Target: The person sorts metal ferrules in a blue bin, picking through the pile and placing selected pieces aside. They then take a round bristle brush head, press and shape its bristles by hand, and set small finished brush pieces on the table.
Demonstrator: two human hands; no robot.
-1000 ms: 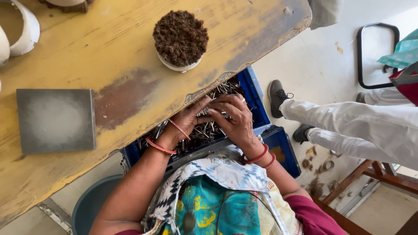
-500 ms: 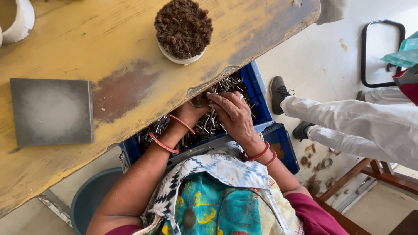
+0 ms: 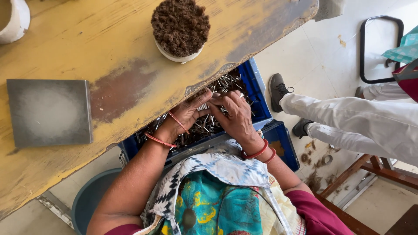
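Note:
A blue plastic crate (image 3: 257, 93) full of loose metal nails (image 3: 226, 82) sits under the edge of a worn yellow table (image 3: 109, 43). My left hand (image 3: 187, 114) is cupped palm-up in the crate, partly under the table edge, with a bundle of nails lying in it. My right hand (image 3: 235, 114) rests over the nails beside it, fingers curled on the same bundle. Both wrists wear red bangles.
On the table stand a white bowl heaped with dark brown rusty bits (image 3: 180, 28), a grey square slab (image 3: 48, 112) and a white vessel (image 3: 15, 19) at the far left. Another person's white-trousered legs and dark shoes (image 3: 278, 89) are at the right. A grey bucket (image 3: 91, 200) stands below.
Both hands have shifted slightly in the crate and drawn together on a bundle of nails. The view has tilted a little; the other person's legs stay put.

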